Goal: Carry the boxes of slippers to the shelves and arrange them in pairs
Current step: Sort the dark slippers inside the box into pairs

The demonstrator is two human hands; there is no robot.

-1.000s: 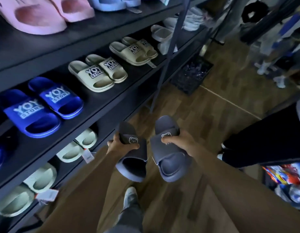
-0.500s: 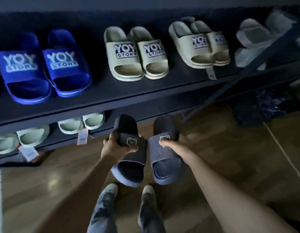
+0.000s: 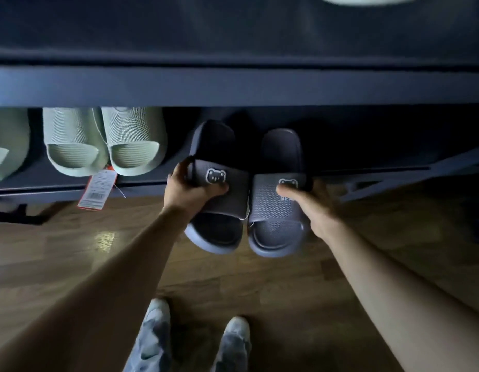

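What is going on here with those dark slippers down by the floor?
A person is putting a pair of dark grey-blue slippers onto the bottom shelf. The left hand grips the left bear slipper by its strap, and the right hand grips the right bear slipper the same way. Their heel ends reach into the shelf opening while the toes hang out over the wooden floor. Just to the left sits a pale green pair with a red tag.

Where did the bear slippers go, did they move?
Yes. The bear slippers moved forward toward the bottom shelf; their heels now reach over its edge, right of the green slippers.
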